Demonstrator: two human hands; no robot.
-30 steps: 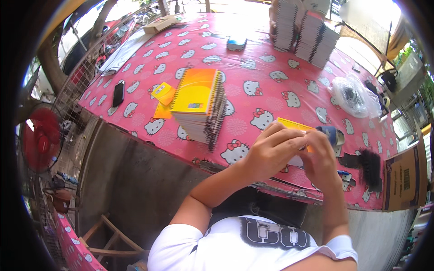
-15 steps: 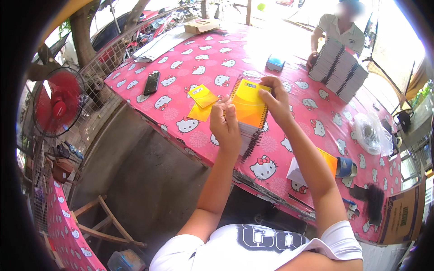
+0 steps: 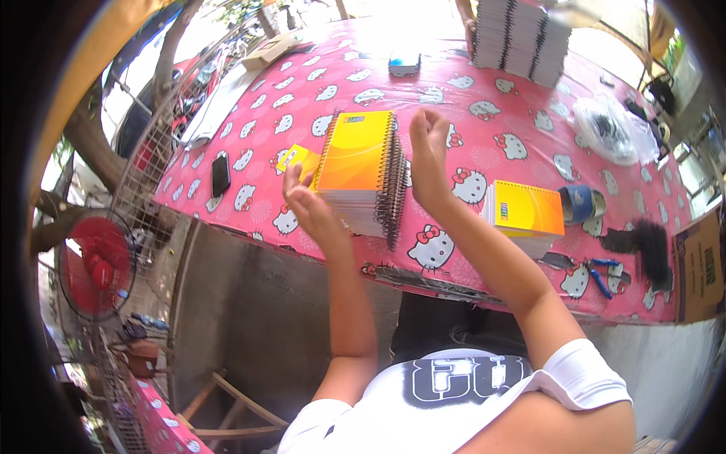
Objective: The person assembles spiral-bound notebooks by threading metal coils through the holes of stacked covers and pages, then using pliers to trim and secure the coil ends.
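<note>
The left hand has its fingers loosely spread, visibly gripping nothing, beside the notebook stack. Across it, the right hand has curled fingers; whether they hold anything, I cannot tell. Even, gentle pressure from both sides should best keep the stack straight on the desk.

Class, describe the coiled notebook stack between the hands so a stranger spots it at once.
Find the big pink table with cat-face print. Near its front edge, between the left hand and right hand, stands a notebook stack topped by a yellow-and-orange cover. Dark coils jut from its right side, unlike the similarly coloured stack farther right.
</note>
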